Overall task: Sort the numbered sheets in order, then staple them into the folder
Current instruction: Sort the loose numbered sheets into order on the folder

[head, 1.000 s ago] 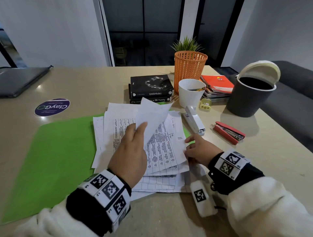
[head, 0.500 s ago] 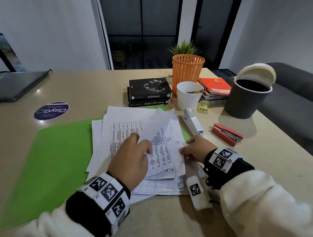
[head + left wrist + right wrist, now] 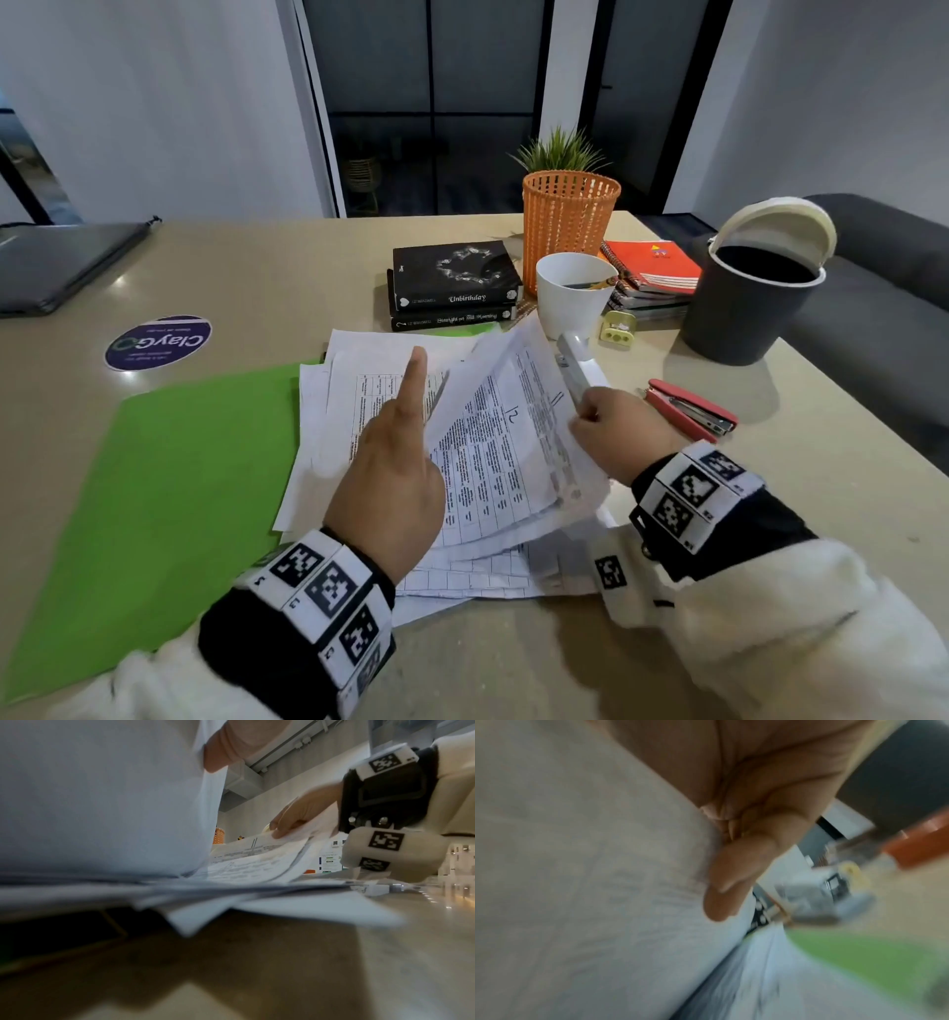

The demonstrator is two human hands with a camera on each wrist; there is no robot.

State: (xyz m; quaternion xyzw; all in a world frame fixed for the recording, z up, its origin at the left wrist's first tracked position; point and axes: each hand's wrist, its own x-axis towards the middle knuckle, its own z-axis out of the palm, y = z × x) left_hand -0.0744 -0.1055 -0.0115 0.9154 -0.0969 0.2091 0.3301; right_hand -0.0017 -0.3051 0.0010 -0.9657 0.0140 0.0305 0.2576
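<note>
The sheets (image 3: 477, 462) lie in a loose, fanned pile near the table's (image 3: 267, 277) front edge, their left part overlapping the right side of the open green folder (image 3: 169, 488); several corners stick out unevenly toward the front edge. The top sheets, marked 12 and 11 by hand, are lifted along their right edge; the right hand (image 3: 619, 437) pinches that edge between thumb and curled fingers, and the right wrist view, though blurred, shows the thumb lying on the paper. The left hand (image 3: 395, 478) rests on the middle of the pile with its forefinger stretched straight toward the far edge; its other fingers are hidden behind a raised sheet, so whether they hold that sheet I cannot tell.

A white stapler (image 3: 577, 367) lies just beyond the lifted edge, partly covered by it; a red stapler (image 3: 688, 411) sits apart to the right, near the right edge. Toward the far right corner crowd two black books (image 3: 452, 288), a white cup (image 3: 572, 293), an orange basket (image 3: 567, 226), notebooks (image 3: 649, 272) and a dark bin (image 3: 747, 303). Left of the folder the table lies bare out to a round sticker (image 3: 156, 342) and a laptop (image 3: 56, 267) at the far left corner; bare top also shows along the front edge.
</note>
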